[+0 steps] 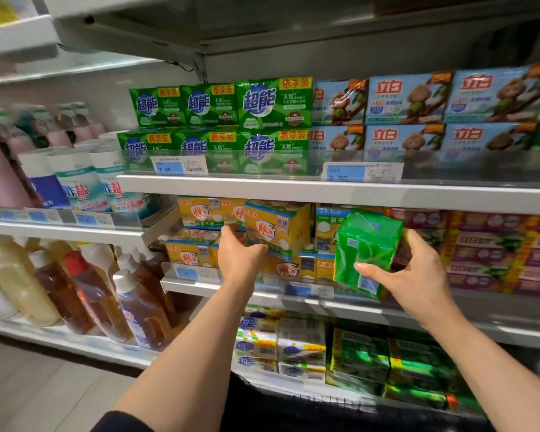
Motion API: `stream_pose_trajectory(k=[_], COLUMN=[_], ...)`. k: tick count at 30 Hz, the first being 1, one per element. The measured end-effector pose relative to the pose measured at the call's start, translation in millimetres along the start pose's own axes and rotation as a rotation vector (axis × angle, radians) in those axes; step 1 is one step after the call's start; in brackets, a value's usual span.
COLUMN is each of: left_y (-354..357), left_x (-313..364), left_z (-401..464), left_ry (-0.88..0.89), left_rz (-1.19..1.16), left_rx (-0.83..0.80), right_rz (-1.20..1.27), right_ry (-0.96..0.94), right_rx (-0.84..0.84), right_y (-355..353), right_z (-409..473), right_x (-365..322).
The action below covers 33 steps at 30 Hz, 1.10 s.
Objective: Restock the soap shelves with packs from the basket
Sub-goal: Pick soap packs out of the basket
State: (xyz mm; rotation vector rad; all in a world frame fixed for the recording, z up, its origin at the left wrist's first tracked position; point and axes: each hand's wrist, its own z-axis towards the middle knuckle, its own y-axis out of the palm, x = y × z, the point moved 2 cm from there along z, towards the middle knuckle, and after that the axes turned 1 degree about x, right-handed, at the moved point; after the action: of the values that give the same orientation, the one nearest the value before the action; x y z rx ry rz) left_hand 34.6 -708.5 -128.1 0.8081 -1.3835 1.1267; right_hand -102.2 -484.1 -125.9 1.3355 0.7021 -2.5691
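My right hand (pixel 418 275) grips a green soap pack (pixel 367 251) in front of the middle shelf (pixel 356 302), thumb across its lower face. My left hand (pixel 239 249) reaches into that same shelf and holds the lower left edge of a tilted yellow soap pack (pixel 278 229) among other yellow packs (pixel 197 213). Green soap packs (pixel 219 107) fill the upper shelf (pixel 293 187) in two rows, with light blue packs (pixel 409 98) to their right. A dark basket (pixel 293 406) shows at the bottom between my arms; its contents are hidden.
Pink and red packs (pixel 493 251) sit right of the green pack on the middle shelf. White and green soap packs (pixel 356 353) fill the lower shelf. Bottles of brown and pale liquid (pixel 85 291) and white tubs (pixel 78 179) stand on the left bay. Price tags (pixel 180 166) line the shelf edges.
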Motion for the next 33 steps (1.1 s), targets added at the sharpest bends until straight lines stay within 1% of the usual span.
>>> stream_pose_trajectory(k=[1, 3, 5, 9, 11, 17, 22, 28, 30, 33], left_y=[1.9, 8.2, 12.3, 13.6, 14.9, 17.5, 16.4, 10.2, 8.3, 6.0], left_x=[-0.9, -0.9, -3.4, -13.8, -16.2, -18.6, -13.5, -0.2, 5.6, 10.6], left_z=[6.3, 15.9, 22.3, 26.4, 24.9, 23.8, 18.9, -5.7, -19.7, -38.0], left_ry=[-0.007, -0.025, 0.0, 0.045, 0.06, 0.091, 0.133, 0.202, 0.237, 0.262], left_rz=[0.016, -0.013, 0.01, 0.095, 0.128, 0.184, 0.275, 0.243, 0.222, 0.223], left_rx=[-0.038, -0.186, -0.256, -0.178, -0.164, -0.16, -0.147, -0.196, -0.191, -0.193], right_rz=[0.0, -0.006, -0.028, -0.082, -0.09, -0.107, -0.06, 0.041, 0.007, -0.138], right_ry=[0.001, 0.008, 0.009, 0.007, 0.012, -0.005, -0.001, 0.032, 0.029, -0.032], right_rx=[-0.005, -0.02, -0.03, -0.03, -0.033, -0.031, -0.035, 0.058, 0.06, 0.021], right_y=[-1.1, -3.4, -4.8, -8.9, -10.2, -8.9, -7.4, -9.7, -11.0, -12.7], right_z=[-0.5, -1.6, -1.8, -1.8, -1.7, -2.6, -1.4, -2.6, -4.1, -12.9], right_x=[0.6, 1.8, 3.8, 8.4, 10.4, 6.0, -0.1, -5.1, -7.3, -16.4])
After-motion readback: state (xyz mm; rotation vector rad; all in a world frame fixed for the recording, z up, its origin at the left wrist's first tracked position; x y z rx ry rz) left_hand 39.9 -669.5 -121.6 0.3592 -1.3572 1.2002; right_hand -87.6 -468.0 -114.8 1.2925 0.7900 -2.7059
